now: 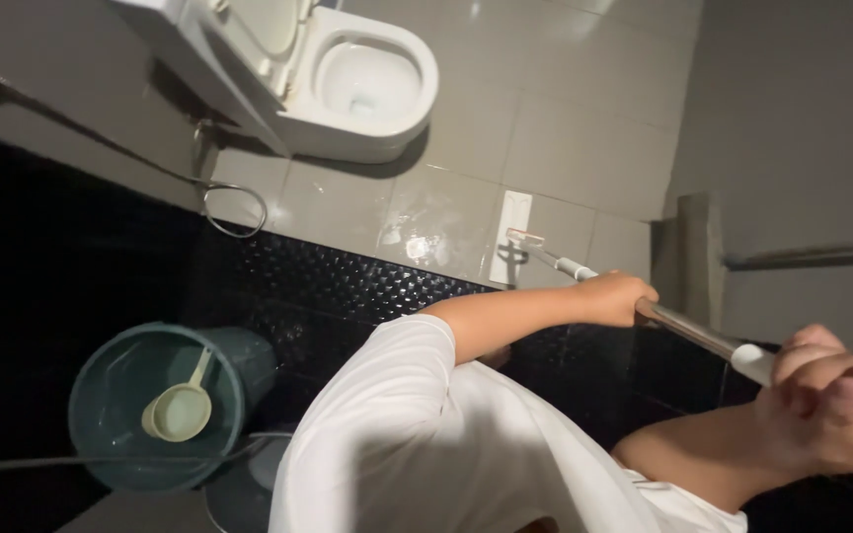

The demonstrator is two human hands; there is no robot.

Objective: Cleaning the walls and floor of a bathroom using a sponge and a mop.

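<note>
Both hands are clenched on a flat mop: the left hand [616,297] wraps the metal part of the mop handle [688,331] lower down, while the right hand [826,400] grips the white upper end of the same handle, nearest the camera. From the left hand the handle slopes away to the white mop head [510,237], which lies flat on the grey tiled floor [584,128], just short of the toilet. The white toilet [357,84] stands with its seat raised, bowl open, and a wet, shiny patch [417,242] of tile lies between it and the mop head. A thin hose [234,209] loops on the floor beside the toilet's base and runs off along the wall. Nearer the camera than the toilet, across a band of dark studded flooring [348,281], sits a green bucket [234,360] with a pale dipper [180,410] resting inside it. A grey step or ledge [698,257] rises just beyond the handle, on the far side from the toilet. The person's white shirt [426,444] fills the lower middle of the view.
</note>
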